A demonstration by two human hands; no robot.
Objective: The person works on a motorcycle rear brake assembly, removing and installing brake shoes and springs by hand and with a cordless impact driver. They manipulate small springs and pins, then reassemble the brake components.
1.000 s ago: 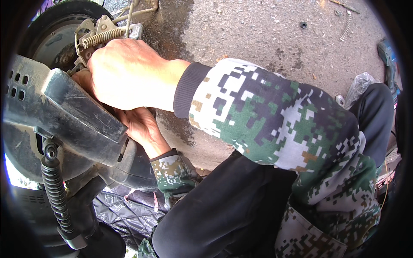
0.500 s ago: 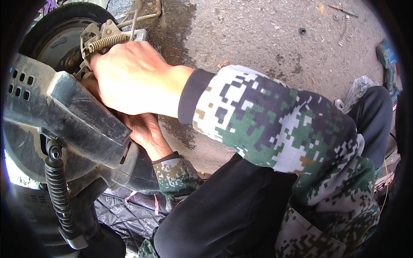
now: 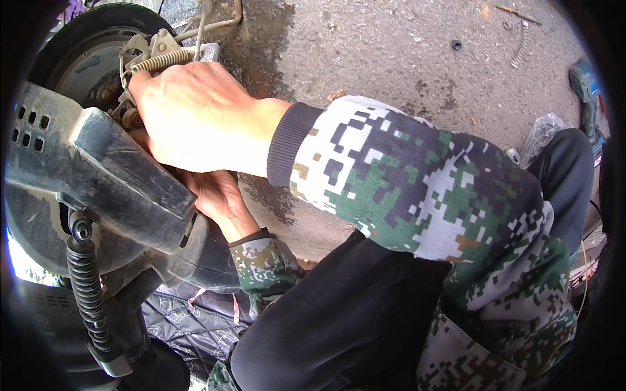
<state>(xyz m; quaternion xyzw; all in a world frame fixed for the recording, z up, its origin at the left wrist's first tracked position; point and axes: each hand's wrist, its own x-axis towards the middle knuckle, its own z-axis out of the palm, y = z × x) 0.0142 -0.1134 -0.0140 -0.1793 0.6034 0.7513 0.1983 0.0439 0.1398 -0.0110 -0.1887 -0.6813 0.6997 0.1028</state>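
Observation:
My right hand [image 3: 195, 117] reaches across to a rusty metal stand bracket [image 3: 162, 44] beside the wheel [image 3: 107, 62] of a scooter-like vehicle. Its fingers curl inward just under a coil spring [image 3: 162, 62] on the bracket; what they grip is hidden behind the hand. Beneath it, my left hand [image 3: 218, 199] comes up from below, and its fingers disappear behind my right hand and the dusty black plastic cover [image 3: 130, 166]. A round metal part [image 3: 132, 118] shows between the cover and my right hand.
A black shock absorber [image 3: 88, 287] stands at the lower left. On the rough ground lie a loose spring [image 3: 521, 44], a screwdriver-like tool [image 3: 520, 14] and a small black ring [image 3: 456, 45]. A blue-and-black power tool [image 3: 585, 88] and a clear plastic bag [image 3: 541, 138] are at the right.
My right hand has shifted slightly, with its fingers a little farther left below the spring, and the round metal part shows more. My left hand stays nearly in place.

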